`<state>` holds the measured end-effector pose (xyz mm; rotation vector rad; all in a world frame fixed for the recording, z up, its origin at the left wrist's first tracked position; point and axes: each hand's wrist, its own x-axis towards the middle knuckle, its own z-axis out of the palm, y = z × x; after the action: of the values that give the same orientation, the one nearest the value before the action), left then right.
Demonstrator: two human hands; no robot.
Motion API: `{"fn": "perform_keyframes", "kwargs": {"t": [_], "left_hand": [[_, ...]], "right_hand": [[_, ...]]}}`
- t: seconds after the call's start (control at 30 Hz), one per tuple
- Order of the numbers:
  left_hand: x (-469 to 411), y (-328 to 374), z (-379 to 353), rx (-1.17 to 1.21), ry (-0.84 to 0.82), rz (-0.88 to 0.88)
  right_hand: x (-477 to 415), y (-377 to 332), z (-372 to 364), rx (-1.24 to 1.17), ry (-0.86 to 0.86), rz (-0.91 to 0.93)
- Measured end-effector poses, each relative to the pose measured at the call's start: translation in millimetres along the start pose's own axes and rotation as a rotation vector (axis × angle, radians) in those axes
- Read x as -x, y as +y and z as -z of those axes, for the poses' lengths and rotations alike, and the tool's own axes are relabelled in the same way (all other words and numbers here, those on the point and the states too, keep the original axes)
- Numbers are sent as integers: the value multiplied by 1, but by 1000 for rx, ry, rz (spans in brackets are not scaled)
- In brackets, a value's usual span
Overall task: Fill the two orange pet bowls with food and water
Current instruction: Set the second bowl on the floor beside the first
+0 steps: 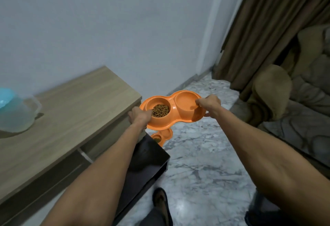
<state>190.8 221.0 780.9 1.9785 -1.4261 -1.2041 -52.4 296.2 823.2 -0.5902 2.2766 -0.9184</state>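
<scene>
An orange double pet bowl [176,118] hangs in the air over the marble floor, just past the end of the wooden table. Its left cup holds brown kibble [160,110]; its right cup [186,102] looks glossy inside, and I cannot tell if it holds water. My left hand [140,116] grips the bowl's left rim and my right hand [209,105] grips its right rim. A second orange double bowl [163,136] sits on the floor below, mostly hidden, with kibble in one cup.
A wooden table [71,111] stands along the left wall with a clear jug with a blue lid [16,109] on it. A dark low shelf [148,165] juts out below. A brown sofa [294,100] and curtain [267,29] fill the right. My foot [160,202] is on the marble floor [205,163].
</scene>
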Motion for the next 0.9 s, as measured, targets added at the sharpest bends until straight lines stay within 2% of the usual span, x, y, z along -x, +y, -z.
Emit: {"fn": "perform_keyframes", "kwargs": {"t": [0.2,0.43,0.7,0.9], "left_hand": [[-55,70,-83,1,-118,-41],[-132,141,-155,-18,-156,-24],[-210,182,-219,-19,-96,18],[-262,192,-274,17,-3,76]], "right_hand": [[-100,-7,36,-45,71,-41],[-209,-34,51,-32,144,-47],[-321,-55,40,25,122,-77],[-421,-57,16,52,27,-36]]}}
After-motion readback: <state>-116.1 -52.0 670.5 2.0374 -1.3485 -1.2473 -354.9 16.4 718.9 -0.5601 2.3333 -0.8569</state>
